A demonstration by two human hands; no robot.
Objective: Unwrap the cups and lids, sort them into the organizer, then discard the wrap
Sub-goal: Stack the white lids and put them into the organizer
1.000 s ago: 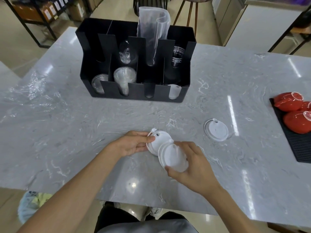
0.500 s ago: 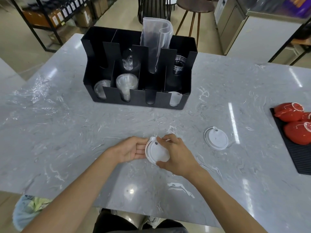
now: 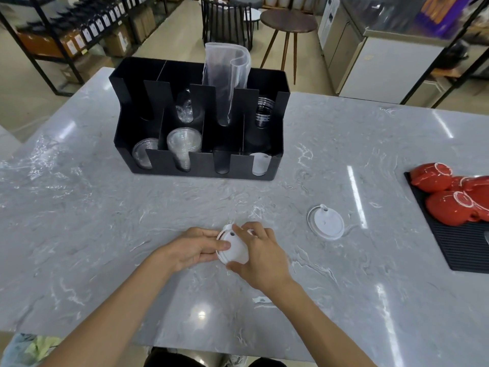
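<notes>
Lids are sitting as a short white stack clamped between both hands low over the marble counter: I am seeing the left hand closing on the stack's left edge with thumb on top, and the right hand cupping the right edge, thumb below and fingers over the rim. I am judging these thin plastic lids to be light, slightly springy and slick, so they are likely to fan apart or skate if squeezed on the faces; holding at opposite rims, squarely, is looking like the safer grip. One single lid is lying apart to the right on the counter. Farther out, the black organizer is standing upright, holding clear cups and a few white lids in its front right slot. Red cups are resting on a black mat at far right.
</notes>
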